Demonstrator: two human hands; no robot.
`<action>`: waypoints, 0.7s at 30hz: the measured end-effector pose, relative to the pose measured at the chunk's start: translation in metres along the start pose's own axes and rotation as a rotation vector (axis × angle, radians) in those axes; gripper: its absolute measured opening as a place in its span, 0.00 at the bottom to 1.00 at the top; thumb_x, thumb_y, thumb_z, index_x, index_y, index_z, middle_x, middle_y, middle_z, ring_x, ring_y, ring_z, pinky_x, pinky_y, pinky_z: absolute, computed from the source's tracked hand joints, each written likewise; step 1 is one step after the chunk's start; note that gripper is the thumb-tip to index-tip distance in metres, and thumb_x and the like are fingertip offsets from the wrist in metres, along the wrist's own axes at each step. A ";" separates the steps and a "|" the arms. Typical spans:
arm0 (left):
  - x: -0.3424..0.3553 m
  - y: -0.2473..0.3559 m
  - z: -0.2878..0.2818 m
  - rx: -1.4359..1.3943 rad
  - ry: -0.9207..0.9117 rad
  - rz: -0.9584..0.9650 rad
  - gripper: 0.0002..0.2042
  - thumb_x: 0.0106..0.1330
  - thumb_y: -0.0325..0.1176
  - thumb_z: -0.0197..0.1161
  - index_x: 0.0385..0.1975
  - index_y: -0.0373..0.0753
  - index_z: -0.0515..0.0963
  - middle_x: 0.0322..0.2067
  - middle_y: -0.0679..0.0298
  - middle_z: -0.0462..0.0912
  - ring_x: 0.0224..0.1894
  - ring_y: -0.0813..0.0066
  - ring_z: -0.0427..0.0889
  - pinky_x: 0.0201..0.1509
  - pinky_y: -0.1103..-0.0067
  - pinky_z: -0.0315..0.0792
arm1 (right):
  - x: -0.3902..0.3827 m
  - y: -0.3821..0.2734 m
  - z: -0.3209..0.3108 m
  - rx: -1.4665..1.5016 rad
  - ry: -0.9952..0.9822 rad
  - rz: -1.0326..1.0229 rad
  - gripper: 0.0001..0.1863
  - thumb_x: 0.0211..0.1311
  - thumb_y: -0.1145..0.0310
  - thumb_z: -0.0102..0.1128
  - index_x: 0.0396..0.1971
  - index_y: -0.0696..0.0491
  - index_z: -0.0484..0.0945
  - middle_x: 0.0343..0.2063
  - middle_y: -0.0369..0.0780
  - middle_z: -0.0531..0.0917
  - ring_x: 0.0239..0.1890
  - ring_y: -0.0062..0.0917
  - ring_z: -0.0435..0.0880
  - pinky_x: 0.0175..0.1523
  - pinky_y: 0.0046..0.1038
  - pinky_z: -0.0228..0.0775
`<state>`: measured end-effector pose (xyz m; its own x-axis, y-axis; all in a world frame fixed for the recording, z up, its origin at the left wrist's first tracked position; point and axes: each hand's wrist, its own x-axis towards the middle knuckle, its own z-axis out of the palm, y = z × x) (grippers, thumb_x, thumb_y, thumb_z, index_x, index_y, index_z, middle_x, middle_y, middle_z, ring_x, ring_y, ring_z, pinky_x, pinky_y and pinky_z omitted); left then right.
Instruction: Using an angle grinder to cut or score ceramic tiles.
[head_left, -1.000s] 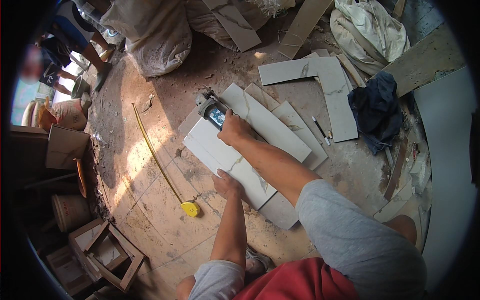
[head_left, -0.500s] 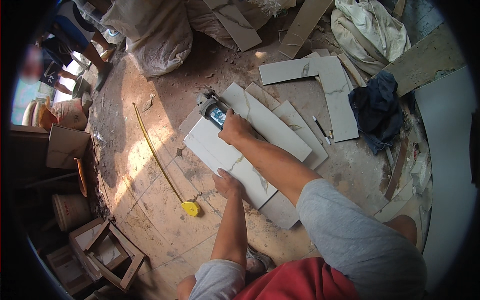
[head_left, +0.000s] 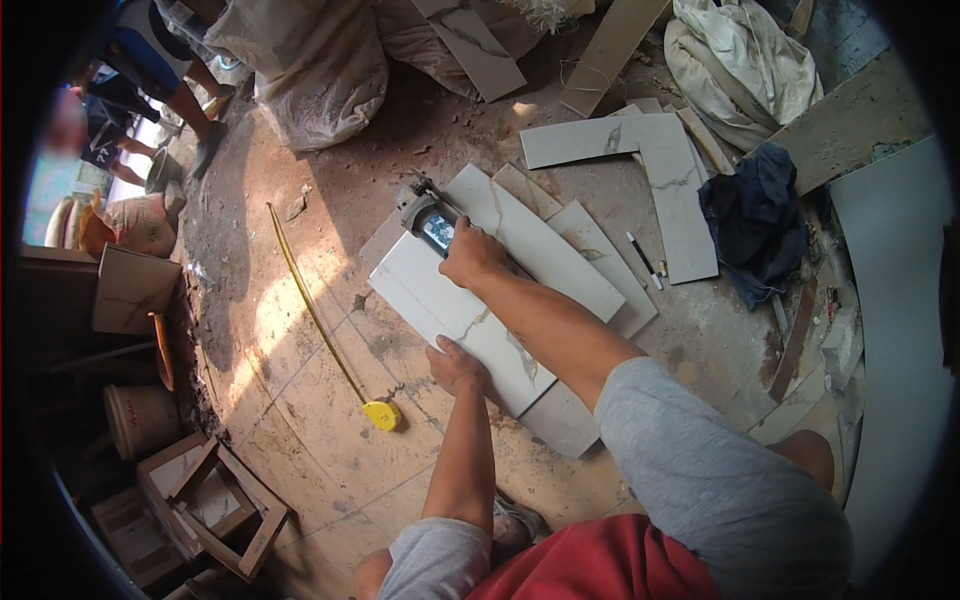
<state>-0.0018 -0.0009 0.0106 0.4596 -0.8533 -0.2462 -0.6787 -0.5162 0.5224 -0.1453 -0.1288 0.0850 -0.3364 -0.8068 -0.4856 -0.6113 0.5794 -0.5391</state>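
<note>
Grey grinder in the right hand, lined up with the near tile

The grinder lies directly ahead of the right hand, its body running out of the grip toward the far left, with the head end farthest away. The fingers of that hand are closed around its rear part. Its long axis slants roughly along the long edge of the white near tile, over the strip where that tile meets the far tile; whether the disc touches either cannot be told.

The left hand is well apart from the grinder, nearer the body, at the near tile's left edge. Its thumb side rests on the surface; whether the fingers curl beneath cannot be told.

Outward on the left, a yellow tape lies on the floor, its blade extended. To the right are a marker, an L-shaped tile and a dark cloth.
</note>
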 end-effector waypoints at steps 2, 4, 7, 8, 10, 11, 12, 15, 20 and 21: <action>0.000 0.000 0.000 0.005 -0.003 0.002 0.22 0.73 0.47 0.45 0.43 0.30 0.72 0.38 0.39 0.81 0.42 0.39 0.80 0.46 0.54 0.71 | 0.000 0.000 0.001 0.000 0.002 -0.005 0.35 0.47 0.66 0.67 0.55 0.58 0.63 0.45 0.51 0.82 0.49 0.43 0.83 0.54 0.39 0.76; 0.000 0.000 0.000 -0.018 0.002 0.004 0.22 0.73 0.47 0.45 0.44 0.30 0.72 0.38 0.40 0.81 0.42 0.39 0.80 0.46 0.54 0.71 | 0.000 0.001 0.001 0.014 -0.001 0.006 0.35 0.47 0.65 0.67 0.55 0.58 0.63 0.45 0.51 0.82 0.49 0.43 0.83 0.54 0.39 0.76; 0.000 0.000 0.001 -0.035 0.016 0.012 0.22 0.73 0.47 0.45 0.44 0.30 0.72 0.38 0.40 0.81 0.43 0.39 0.80 0.46 0.55 0.72 | 0.000 0.002 0.001 0.012 0.015 0.000 0.35 0.47 0.65 0.67 0.55 0.58 0.63 0.45 0.51 0.82 0.49 0.43 0.83 0.54 0.39 0.76; -0.001 0.000 0.001 -0.021 0.008 -0.002 0.22 0.73 0.47 0.45 0.44 0.30 0.72 0.38 0.40 0.81 0.43 0.39 0.80 0.46 0.55 0.72 | -0.001 0.002 0.001 0.006 0.012 0.006 0.35 0.47 0.65 0.67 0.55 0.58 0.63 0.45 0.51 0.82 0.49 0.43 0.83 0.54 0.39 0.76; -0.001 0.000 0.001 -0.042 0.023 0.017 0.22 0.73 0.47 0.44 0.44 0.31 0.72 0.38 0.41 0.81 0.43 0.39 0.80 0.46 0.55 0.71 | -0.001 0.001 0.000 0.007 0.009 0.014 0.35 0.47 0.65 0.67 0.55 0.58 0.63 0.45 0.51 0.82 0.49 0.43 0.83 0.54 0.39 0.76; -0.001 0.000 0.001 -0.027 0.014 0.002 0.22 0.73 0.47 0.44 0.44 0.31 0.72 0.38 0.41 0.81 0.43 0.39 0.80 0.46 0.55 0.71 | -0.001 0.001 0.000 0.007 0.009 0.013 0.35 0.47 0.65 0.67 0.55 0.58 0.63 0.45 0.51 0.82 0.49 0.43 0.83 0.54 0.39 0.76; 0.000 0.000 0.001 -0.016 0.009 0.004 0.21 0.73 0.47 0.44 0.44 0.30 0.72 0.38 0.40 0.81 0.43 0.39 0.80 0.46 0.54 0.71 | -0.001 0.002 0.000 0.010 0.007 0.013 0.35 0.47 0.65 0.67 0.55 0.58 0.63 0.45 0.51 0.82 0.49 0.43 0.83 0.54 0.39 0.76; 0.000 0.000 0.000 -0.002 0.003 0.008 0.21 0.73 0.47 0.44 0.44 0.30 0.72 0.38 0.40 0.81 0.43 0.39 0.80 0.46 0.54 0.71 | -0.002 0.002 -0.002 0.010 -0.006 0.016 0.36 0.47 0.65 0.67 0.56 0.58 0.63 0.45 0.51 0.82 0.49 0.43 0.83 0.53 0.39 0.77; -0.001 0.001 0.000 -0.003 0.003 0.002 0.22 0.73 0.47 0.45 0.43 0.29 0.71 0.38 0.39 0.81 0.42 0.38 0.80 0.46 0.54 0.71 | -0.004 0.002 -0.003 0.006 -0.014 0.011 0.36 0.46 0.65 0.67 0.56 0.58 0.63 0.45 0.51 0.82 0.49 0.43 0.83 0.53 0.39 0.77; -0.001 0.001 0.000 -0.004 0.005 0.000 0.22 0.73 0.47 0.45 0.43 0.29 0.72 0.38 0.39 0.81 0.42 0.38 0.80 0.46 0.54 0.71 | -0.004 0.002 -0.002 0.002 -0.011 0.014 0.36 0.46 0.65 0.67 0.57 0.58 0.62 0.45 0.51 0.82 0.49 0.43 0.83 0.53 0.39 0.77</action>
<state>-0.0028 -0.0006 0.0117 0.4621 -0.8531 -0.2422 -0.6764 -0.5156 0.5259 -0.1471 -0.1242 0.0874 -0.3373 -0.7973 -0.5005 -0.6051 0.5909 -0.5335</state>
